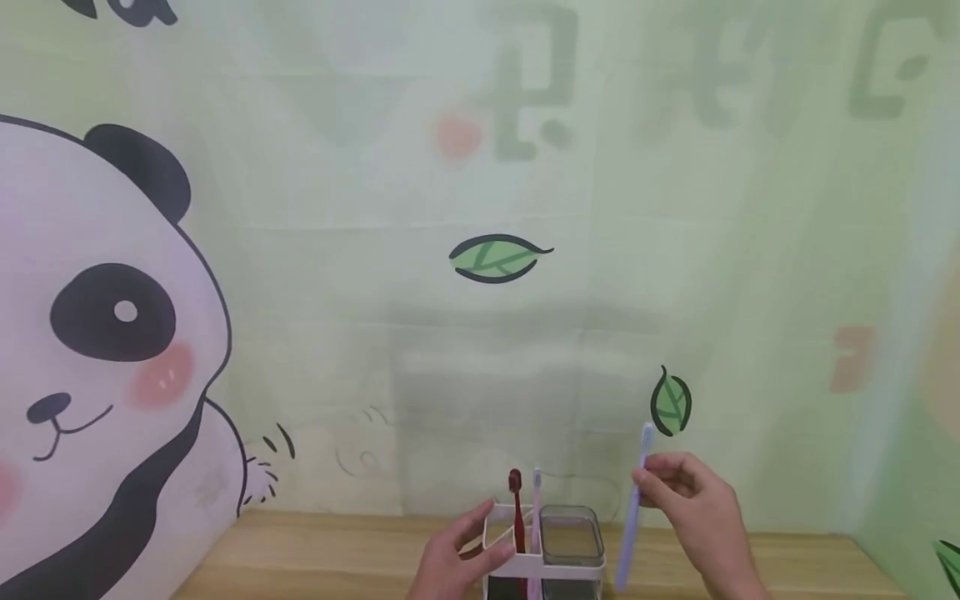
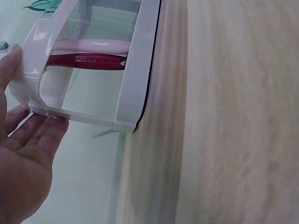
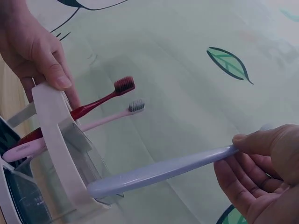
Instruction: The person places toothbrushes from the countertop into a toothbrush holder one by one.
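Observation:
A white toothbrush holder (image 1: pixel 566 572) stands on the wooden table. My left hand (image 1: pixel 461 554) grips its upper left end, thumb on the front of the rim and fingers behind and below, as the left wrist view shows. Inside the holder, a red toothbrush (image 1: pixel 519 525) and a pink toothbrush (image 1: pixel 536 521) stand upright, heads up. To the right of the holder, my right hand (image 1: pixel 697 508) pinches a lavender toothbrush (image 1: pixel 632 533) near its head between thumb and fingers. Its handle points down, and the handle's end overlaps the holder's rim in the right wrist view.
A clear square cup (image 1: pixel 572 533) sits in the right part of the holder. The wooden tabletop (image 1: pixel 330 554) runs to both sides. Close behind hangs a pale green cloth (image 1: pixel 330 275) printed with a panda (image 1: pixel 150 233) and leaves.

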The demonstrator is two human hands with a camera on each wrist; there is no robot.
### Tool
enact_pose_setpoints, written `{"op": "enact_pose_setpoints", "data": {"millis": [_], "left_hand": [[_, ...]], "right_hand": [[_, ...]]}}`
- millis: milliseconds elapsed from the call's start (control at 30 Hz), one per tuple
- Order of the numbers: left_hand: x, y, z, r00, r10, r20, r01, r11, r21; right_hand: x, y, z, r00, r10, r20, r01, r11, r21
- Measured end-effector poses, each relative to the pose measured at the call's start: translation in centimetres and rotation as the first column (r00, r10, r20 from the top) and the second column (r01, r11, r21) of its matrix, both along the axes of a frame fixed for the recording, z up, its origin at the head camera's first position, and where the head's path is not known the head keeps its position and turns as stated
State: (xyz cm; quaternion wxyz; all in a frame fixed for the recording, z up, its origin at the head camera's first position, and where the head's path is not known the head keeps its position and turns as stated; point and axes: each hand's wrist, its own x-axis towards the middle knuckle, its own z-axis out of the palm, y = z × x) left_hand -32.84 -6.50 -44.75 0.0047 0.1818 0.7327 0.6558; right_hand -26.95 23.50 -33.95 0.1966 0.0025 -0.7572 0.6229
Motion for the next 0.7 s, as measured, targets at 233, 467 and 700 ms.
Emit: {"op": "enact_pose_setpoints", "data": {"millis": [233,467,700], "left_hand": [[-0.1,0.0,-0.3,1.000,0.011,0.009,-0.011,1.000,-0.003],[-0.2,0.0,-0.5,1.000,0.002,-0.021,-0.001,1.000,0.028],[-0.1,-0.1,-0.6,0.999,-0.005,-0.032,0.007,0.999,0.044]], "right_hand": [[-0.4,-1.6,0.0,0.999,-0.013,-0.036,0.011,0.999,-0.040],[-0.7,-3.7,0.2,0.995,-0.014,-0.098,0.001,0.992,-0.129],[-0.8,-5.8,0.2,0.991,-0.022,-0.134,-0.001,0.985,-0.170]]}}
